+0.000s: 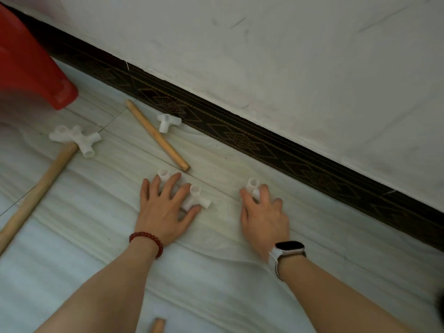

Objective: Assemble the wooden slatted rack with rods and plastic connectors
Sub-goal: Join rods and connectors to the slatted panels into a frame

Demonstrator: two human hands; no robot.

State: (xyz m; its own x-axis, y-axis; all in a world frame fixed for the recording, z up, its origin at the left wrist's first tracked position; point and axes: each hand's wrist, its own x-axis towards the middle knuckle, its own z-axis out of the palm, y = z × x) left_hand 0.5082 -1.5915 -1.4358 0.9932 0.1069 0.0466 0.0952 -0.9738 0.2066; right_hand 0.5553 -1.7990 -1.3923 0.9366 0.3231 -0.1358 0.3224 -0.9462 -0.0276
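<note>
Left hand (165, 207) lying spread, fingers apart, over two white connectors (195, 197) on the floor (96, 236); right hand (263, 212) curling fingers around a third connector (253, 186).

The rods (157, 135) are pale bare wood, matt and smooth. The connectors (76, 140) are white plastic with a faint sheen. The floor (216, 272) is glossy, grey-veined tile. The wall (288, 56) is matt white, scuffed, above a dark patterned skirting (240, 133). The stool (28, 68) is shiny red plastic.
</note>
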